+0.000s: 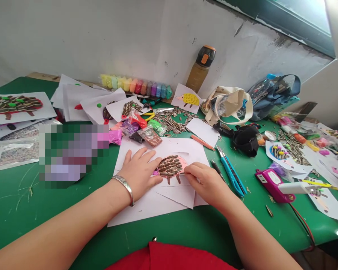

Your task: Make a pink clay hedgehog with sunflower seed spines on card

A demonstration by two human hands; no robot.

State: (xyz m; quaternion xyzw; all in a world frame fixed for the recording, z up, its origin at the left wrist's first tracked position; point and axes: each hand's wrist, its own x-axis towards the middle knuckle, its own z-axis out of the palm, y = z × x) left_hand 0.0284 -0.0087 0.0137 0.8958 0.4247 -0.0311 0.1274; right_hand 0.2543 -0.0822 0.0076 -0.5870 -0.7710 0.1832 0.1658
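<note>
A hedgehog picture [170,168] made of pink clay and rows of striped sunflower seeds lies on white paper [157,198] in the middle of the green table [59,221]. My left hand [139,174] rests flat on the paper, its fingertips at the picture's left side, and holds nothing. My right hand [207,183] presses in from the right, fingertips at the picture's right edge. Whether those fingers pinch a seed or the paper is hidden.
Bags of coloured clay [141,129] and a heap of loose seeds [171,120] lie beyond the paper. Blue utility knives [231,172] and a pink glue gun [273,185] are to the right. Other seed pictures, a bottle [201,67] and bags stand around the table.
</note>
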